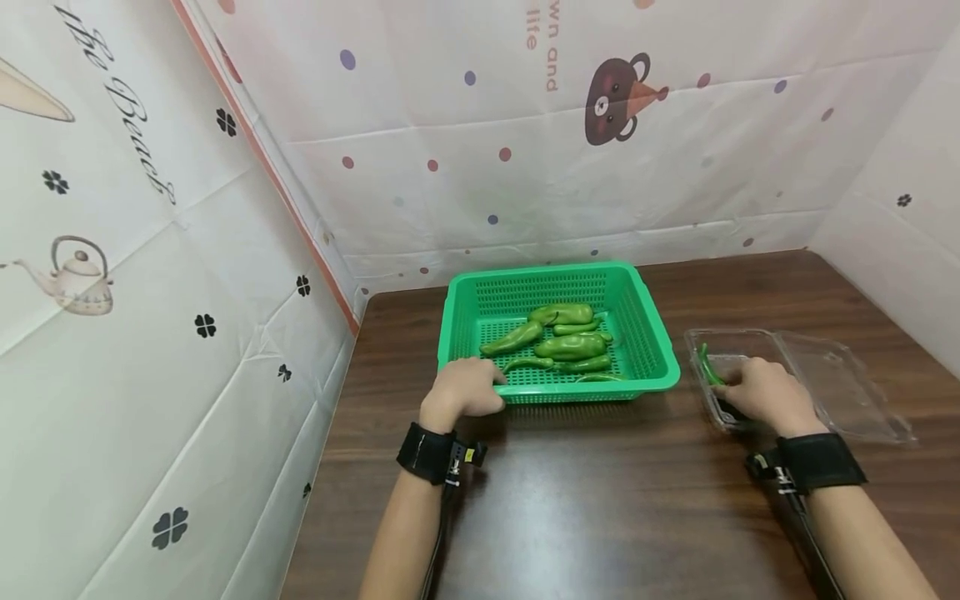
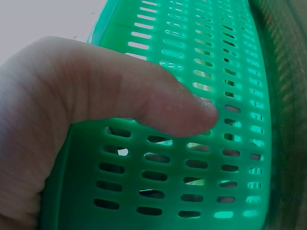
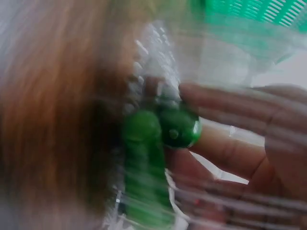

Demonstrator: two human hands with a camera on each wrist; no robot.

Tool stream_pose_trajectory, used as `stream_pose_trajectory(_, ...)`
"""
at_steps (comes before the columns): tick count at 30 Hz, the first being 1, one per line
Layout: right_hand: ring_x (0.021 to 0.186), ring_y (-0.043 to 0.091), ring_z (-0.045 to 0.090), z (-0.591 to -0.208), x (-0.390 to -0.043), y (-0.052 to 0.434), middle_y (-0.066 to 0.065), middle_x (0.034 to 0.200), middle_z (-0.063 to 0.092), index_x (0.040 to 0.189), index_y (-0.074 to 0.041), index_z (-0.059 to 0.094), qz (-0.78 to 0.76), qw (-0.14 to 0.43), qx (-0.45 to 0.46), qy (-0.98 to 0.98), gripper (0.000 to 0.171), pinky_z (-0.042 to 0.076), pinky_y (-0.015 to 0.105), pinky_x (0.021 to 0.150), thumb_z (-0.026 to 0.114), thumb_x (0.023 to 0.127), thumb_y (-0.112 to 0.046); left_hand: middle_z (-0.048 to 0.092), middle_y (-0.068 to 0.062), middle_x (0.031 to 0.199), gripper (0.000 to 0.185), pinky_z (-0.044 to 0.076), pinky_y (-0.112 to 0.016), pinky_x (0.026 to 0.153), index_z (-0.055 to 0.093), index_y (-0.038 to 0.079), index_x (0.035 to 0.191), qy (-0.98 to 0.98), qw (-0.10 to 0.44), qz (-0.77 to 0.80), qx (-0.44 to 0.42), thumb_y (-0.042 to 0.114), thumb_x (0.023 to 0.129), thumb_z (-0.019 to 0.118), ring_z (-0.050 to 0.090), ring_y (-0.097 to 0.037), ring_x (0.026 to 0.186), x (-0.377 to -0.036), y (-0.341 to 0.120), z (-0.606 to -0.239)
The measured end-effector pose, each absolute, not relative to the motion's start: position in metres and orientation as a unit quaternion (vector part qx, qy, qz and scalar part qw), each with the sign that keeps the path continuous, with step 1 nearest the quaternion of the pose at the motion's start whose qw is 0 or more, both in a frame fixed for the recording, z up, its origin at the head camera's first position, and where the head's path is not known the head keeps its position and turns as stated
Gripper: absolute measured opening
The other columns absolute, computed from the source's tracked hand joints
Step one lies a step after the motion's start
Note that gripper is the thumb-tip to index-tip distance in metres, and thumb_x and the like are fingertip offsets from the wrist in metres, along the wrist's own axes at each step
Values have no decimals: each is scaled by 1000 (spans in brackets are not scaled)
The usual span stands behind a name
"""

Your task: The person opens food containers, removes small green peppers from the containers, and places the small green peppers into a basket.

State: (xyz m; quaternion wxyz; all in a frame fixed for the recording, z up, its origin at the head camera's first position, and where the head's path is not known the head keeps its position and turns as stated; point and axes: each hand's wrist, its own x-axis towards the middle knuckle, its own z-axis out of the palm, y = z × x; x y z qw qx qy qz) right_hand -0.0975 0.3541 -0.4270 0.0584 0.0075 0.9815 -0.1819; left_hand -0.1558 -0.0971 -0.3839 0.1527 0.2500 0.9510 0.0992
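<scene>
My left hand (image 1: 467, 390) grips the front left rim of a green plastic basket (image 1: 656, 354). In the left wrist view the thumb (image 2: 177, 103) lies against the basket's slotted outer wall (image 2: 158, 167); the other fingers are hidden. Several green peppers (image 1: 573, 346) lie in the basket. My right hand (image 1: 772, 396) is inside a clear plastic box (image 1: 693, 343), holding a slim green pepper (image 1: 707, 367). The blurred right wrist view shows, through the plastic, one pepper's end (image 3: 180, 128) between the fingers and another pepper (image 3: 144, 167) beside it.
The box's clear lid (image 1: 840, 387) lies folded open to the right. Both containers stand on a dark brown wooden table (image 1: 570, 500). Printed white sheeting (image 1: 420, 200) rises behind the table and at both sides.
</scene>
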Motion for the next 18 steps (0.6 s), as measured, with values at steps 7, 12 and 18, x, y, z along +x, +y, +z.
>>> stream_pose_trajectory(7,69,32,68,-425,-93,358,29,98,73,113,8,74,-178,42,2,983,42,53,49,59,69,93,-28,77,-3,110,55,14,-31,55,72,23,132,950,148,99,256,9,81,57,10,-13,60,-156,-95,-384)
stream_pose_trajectory(12,62,25,62,-411,-92,354,20,86,73,121,9,69,-180,32,20,983,45,46,40,50,66,96,-28,75,-2,122,54,15,-31,55,72,24,131,950,146,102,258,9,81,57,12,-13,61,-157,-95,-383)
stream_pose_trajectory(18,55,21,53,-386,-90,341,13,74,67,116,7,69,-174,-11,40,984,40,37,35,46,64,97,-28,76,-2,118,55,14,-31,56,72,24,132,950,150,100,256,9,81,56,11,-13,61,-157,-96,-385)
